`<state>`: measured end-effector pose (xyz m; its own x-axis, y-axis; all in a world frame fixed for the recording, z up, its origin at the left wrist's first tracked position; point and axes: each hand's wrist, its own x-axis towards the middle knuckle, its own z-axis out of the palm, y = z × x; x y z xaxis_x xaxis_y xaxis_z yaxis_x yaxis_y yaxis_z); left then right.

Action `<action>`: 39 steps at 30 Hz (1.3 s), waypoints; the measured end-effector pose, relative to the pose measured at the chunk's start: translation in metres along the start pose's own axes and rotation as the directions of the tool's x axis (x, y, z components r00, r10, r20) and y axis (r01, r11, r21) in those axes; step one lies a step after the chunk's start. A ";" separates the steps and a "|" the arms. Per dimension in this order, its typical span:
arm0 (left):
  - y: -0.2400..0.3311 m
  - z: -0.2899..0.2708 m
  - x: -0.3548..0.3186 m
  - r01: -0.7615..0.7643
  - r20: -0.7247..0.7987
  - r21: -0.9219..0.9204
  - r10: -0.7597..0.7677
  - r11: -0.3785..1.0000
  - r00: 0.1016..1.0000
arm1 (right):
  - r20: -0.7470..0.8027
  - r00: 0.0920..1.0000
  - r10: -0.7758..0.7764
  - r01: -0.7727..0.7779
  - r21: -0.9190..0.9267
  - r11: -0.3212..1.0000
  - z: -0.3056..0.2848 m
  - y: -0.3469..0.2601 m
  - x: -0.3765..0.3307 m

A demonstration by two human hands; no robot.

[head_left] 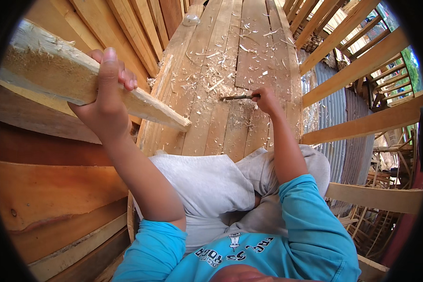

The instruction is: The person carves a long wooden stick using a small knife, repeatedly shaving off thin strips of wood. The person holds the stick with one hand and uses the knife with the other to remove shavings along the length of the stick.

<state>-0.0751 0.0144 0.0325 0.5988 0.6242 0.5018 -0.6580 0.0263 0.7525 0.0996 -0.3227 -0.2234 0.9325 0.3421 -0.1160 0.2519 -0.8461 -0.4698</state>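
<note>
— Head view, nearest first: what has the left hand (103, 101) got?

— Its fingers are clenched round a rough-sawn plank (87, 77), raised off the bench and slanting down to a tapered tip over the left edge of the workbench (207, 127). The thumb lies along the near face, fingertips curl over the top.

— How would that plank handle?

— Stiff and dry, I'd judge, light enough for one hand but long, so it wants to swing. The surface is furry with splinters, so not slippery, just unkind to skin. Taking hold near the middle, as it is held now, balances it best.

— And further out?

— The right hand (267, 99) is closed on the handle of a chisel (236, 97), its blade lying flat toward the left on the bench boards, among wood shavings (221, 70). The chisel looks hard and sharp at the tip; it is best gripped by the handle only.

— Beyond that?

— A small pale object (191, 19) at the far end of the bench — too small to tell what it is
</note>
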 end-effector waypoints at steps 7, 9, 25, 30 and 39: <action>-0.003 -0.013 0.004 0.011 0.006 0.022 -0.011 1.000 1.000 | 0.390 0.920 -0.041 0.076 -0.074 0.994 -0.019 0.001 -0.010; -0.003 -0.014 0.005 0.019 0.007 0.010 -0.019 1.000 1.000 | -0.014 1.000 0.027 -0.028 -0.094 0.995 -0.001 0.008 -0.010; 0.005 -0.026 0.008 -0.024 -0.021 -0.002 0.024 1.000 0.999 | -0.129 0.958 -0.258 0.271 0.101 0.957 0.049 -0.065 -0.019; 0.008 -0.019 0.006 -0.022 0.003 -0.064 0.022 0.998 1.000 | 0.156 0.921 -0.356 0.345 0.094 0.934 0.062 -0.065 -0.030; -0.002 0.015 -0.012 0.024 0.062 -0.030 -0.022 0.999 0.998 | 0.083 0.980 0.178 -0.194 0.542 0.818 0.044 -0.122 -0.033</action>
<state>-0.0745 -0.0048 0.0317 0.6402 0.5736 0.5110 -0.6570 0.0641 0.7511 0.0263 -0.2127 -0.2006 0.9377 0.2186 -0.2702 -0.1157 -0.5366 -0.8359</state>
